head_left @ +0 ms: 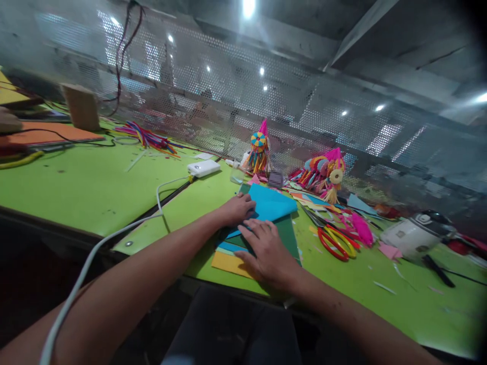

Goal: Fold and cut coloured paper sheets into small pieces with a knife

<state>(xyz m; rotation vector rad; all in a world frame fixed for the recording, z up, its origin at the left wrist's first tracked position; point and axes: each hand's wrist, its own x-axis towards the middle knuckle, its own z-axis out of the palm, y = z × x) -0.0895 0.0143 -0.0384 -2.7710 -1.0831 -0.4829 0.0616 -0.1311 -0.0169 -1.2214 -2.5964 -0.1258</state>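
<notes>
A bright blue felt-like sheet (272, 202) lies partly lifted or folded over a dark green sheet (289, 235). At its left edge, my left hand (239, 208) is closed, with curled fingers on the blue sheet. My right hand (266, 251) lies open across the lower part of the stack, fingers spread and palm down. Under it, a yellow-orange sheet (230, 263) sticks out toward the table's front edge, with a thin blue strip just above. My right palm and fingers hide part of these layers.
Right of the stack lie red- and yellow-handled scissors (335, 243), a pink bundle (361, 229) and a white glue-gun-like device (414, 234). Tasselled ornaments (258, 144) stand behind. A white power bank (204, 168) trails a cable (114, 234) past my left arm. Colourful strips (146, 138) lie back left.
</notes>
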